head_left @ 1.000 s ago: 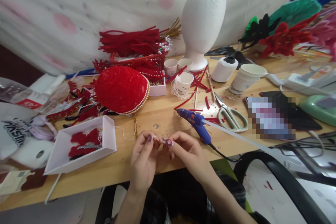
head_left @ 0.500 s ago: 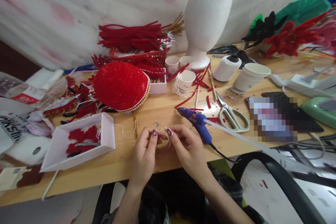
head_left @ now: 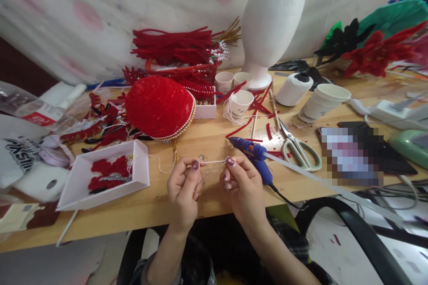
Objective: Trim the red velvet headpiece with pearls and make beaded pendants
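A short white thread [head_left: 213, 161] is stretched level between my two hands, just above the front of the table. My left hand [head_left: 185, 185] pinches one end between thumb and finger. The other end is pinched in my right hand [head_left: 243, 182]. Behind my left hand lies a red domed cap [head_left: 155, 107] with pearl and gold trim on its rim; a gold chain and a loose white thread hang from it. A blue glue gun [head_left: 252, 153] with a long clear stick lies just beyond my right hand.
Scissors [head_left: 301, 151] and a phone [head_left: 349, 156] lie at the right. A white box [head_left: 140, 171] of red pieces stands at the left. Behind are paper cups [head_left: 241, 102], a thread spool [head_left: 294, 89], a white foam head [head_left: 272, 22] and bundled red stems [head_left: 174, 44].
My hands have moved apart, and the white thread between them is now pulled straight. The whole view has shifted slightly.
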Action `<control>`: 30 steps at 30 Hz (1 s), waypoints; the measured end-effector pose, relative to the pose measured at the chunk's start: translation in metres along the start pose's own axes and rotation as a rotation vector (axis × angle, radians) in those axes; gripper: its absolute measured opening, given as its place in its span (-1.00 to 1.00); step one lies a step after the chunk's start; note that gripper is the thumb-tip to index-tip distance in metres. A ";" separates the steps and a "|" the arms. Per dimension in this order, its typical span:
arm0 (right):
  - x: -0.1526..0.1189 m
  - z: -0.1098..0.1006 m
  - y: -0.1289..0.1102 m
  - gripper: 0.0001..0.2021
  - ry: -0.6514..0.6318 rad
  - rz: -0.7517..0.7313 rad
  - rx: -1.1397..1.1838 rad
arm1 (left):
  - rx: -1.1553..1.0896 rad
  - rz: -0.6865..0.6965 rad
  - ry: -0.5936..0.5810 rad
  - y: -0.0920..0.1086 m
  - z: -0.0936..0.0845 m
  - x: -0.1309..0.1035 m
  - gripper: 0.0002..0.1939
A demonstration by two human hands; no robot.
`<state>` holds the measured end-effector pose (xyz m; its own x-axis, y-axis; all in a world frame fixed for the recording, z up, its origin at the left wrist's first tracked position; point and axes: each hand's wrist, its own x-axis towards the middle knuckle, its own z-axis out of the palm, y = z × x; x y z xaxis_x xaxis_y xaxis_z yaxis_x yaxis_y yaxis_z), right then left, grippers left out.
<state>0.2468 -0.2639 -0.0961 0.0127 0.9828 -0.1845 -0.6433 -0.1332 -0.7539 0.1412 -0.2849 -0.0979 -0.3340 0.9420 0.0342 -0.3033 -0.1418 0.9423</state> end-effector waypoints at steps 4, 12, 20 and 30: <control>0.000 0.002 -0.001 -0.71 -0.006 0.061 0.071 | -0.085 -0.070 -0.052 0.007 0.007 0.002 -0.78; -0.006 0.006 0.001 -0.73 -0.079 0.099 0.109 | -0.090 -0.176 -0.057 0.011 0.009 0.002 -0.75; -0.008 0.007 0.004 -0.71 -0.081 0.147 0.114 | -0.018 -0.245 -0.017 0.017 0.010 0.000 -0.67; -0.009 0.007 0.007 -0.68 -0.121 0.263 0.228 | -0.005 -0.205 0.024 0.013 0.012 0.000 -0.68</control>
<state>0.2374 -0.2729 -0.0952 -0.2573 0.9287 -0.2671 -0.7669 -0.3644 -0.5282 0.1482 -0.2834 -0.0819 -0.2859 0.9438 -0.1657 -0.3716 0.0501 0.9270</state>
